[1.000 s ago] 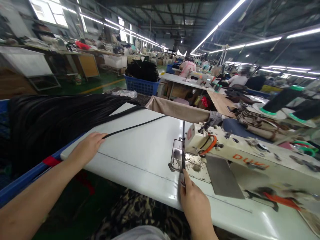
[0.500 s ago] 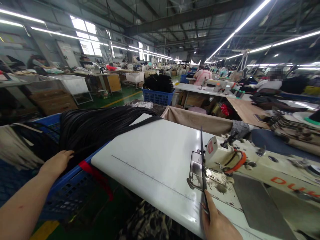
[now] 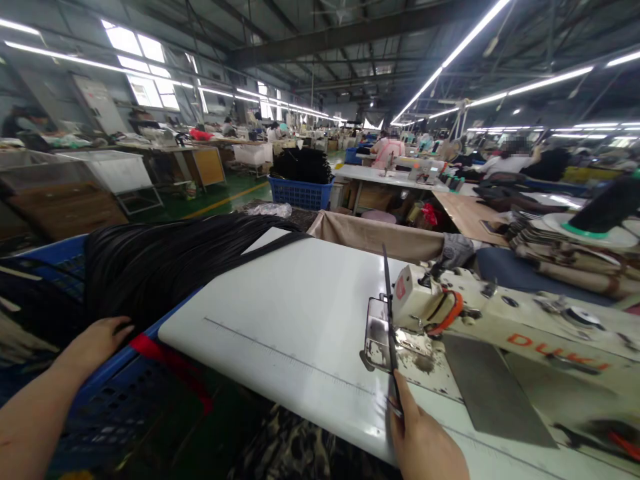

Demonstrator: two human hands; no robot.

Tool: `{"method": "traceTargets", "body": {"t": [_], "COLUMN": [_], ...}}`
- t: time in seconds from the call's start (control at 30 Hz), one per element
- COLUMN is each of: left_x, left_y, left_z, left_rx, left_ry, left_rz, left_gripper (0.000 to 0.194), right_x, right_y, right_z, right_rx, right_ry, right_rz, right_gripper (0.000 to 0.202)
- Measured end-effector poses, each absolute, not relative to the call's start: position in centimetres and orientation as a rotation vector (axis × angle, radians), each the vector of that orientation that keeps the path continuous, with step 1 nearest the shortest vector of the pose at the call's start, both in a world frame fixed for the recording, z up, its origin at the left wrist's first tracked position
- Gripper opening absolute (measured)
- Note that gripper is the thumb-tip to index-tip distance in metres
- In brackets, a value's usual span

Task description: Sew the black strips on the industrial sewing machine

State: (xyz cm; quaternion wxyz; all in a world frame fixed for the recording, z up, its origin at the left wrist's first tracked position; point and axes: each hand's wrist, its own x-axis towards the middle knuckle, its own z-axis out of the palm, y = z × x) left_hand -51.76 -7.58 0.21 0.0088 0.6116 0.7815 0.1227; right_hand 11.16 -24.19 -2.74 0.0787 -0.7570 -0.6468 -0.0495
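My left hand (image 3: 103, 343) is at the near edge of a thick bundle of long black strips (image 3: 155, 267), its fingers curled closed against them. The bundle lies in a blue plastic basket (image 3: 107, 413) and spills partly over the white table (image 3: 300, 313). With my right hand (image 3: 425, 433) I pinch the near end of a single narrow black strip (image 3: 388, 287). That strip runs away from me beside the head of a sewing machine (image 3: 413, 293), over its metal plate. Something small and metallic shows by my right fingers, too blurred to name.
A red ribbon (image 3: 173, 363) hangs from the basket rim. Beyond the table is a tan cloth-lined bin (image 3: 370, 233). Another blue basket (image 3: 300, 193) of black pieces stands farther back. A black thread cone (image 3: 607, 207) is at the right. Other people sit at distant machines.
The view has turned slightly right, so the scene sits farther left. My left hand has come a little nearer to the red ribbon, its fingers more curled. My right hand keeps the strip.
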Motion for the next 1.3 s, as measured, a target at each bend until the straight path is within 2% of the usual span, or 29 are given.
{"method": "traceTargets", "body": {"t": [0.2,0.43,0.67,0.77,0.93,1.3], "left_x": [-46.4,-29.3,-11.3,-6.6,-3.0,-3.0], "left_y": [-4.6,-4.6,-10.5,-12.5,-13.5,-14.1], "left_z": [0.6,-1.9,-2.9,-2.6,-2.8,-2.7], "left_rx": [2.084,2.31,2.593,2.711,2.762,2.767], "left_ry": [2.375,1.614,0.878,0.802,0.83,0.874], "left_rz": [0.482,0.773,0.65,0.589,0.622,0.741], "left_gripper": [0.045,0.041,0.043,0.051,0.047,0.046], "right_x": [10.2,9.9,9.9,9.9,10.1,10.4], "right_y": [-24.4,-24.7,-24.9,-24.9,-24.9,-25.3], "right_z": [-1.9,-1.7,-1.3,-0.8,-0.6,-0.8], "right_rx": [-2.311,-2.324,-2.301,-2.311,-2.294,-2.218], "right_ry": [-1.963,-1.952,-1.951,-1.941,-1.929,-1.9], "right_rz": [-0.252,-0.294,-0.152,-0.072,-0.012,0.044], "right_gripper": [0.049,0.048,0.05,0.051,0.05,0.05]}}
